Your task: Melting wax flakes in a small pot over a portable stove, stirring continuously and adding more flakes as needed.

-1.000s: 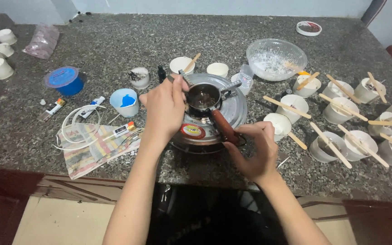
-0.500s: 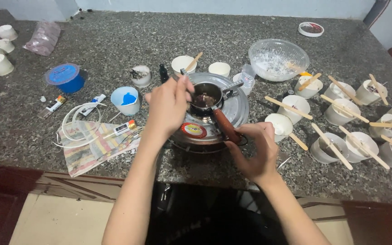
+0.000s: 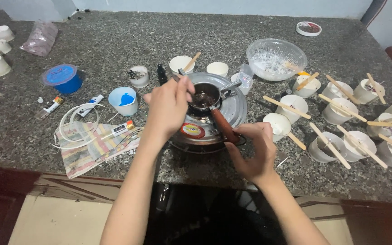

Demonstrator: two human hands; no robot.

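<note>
Saucepan (image 3: pixel 203 97) amid stick-topped white cups (image 3: pixel 291 107)

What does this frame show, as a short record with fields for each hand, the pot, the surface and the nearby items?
Left hand: left hand pinches a thin metal stirrer dipped into the pot.
Right hand: right hand grips the end of the pot's reddish handle.
Pot: small metal pot with dark liquid, on a round silver burner.
Surface: speckled stone counter.
Right side: white cups with wooden sticks; clear bowl.
Left side: blue cup, glue tubes, white cord.
</note>
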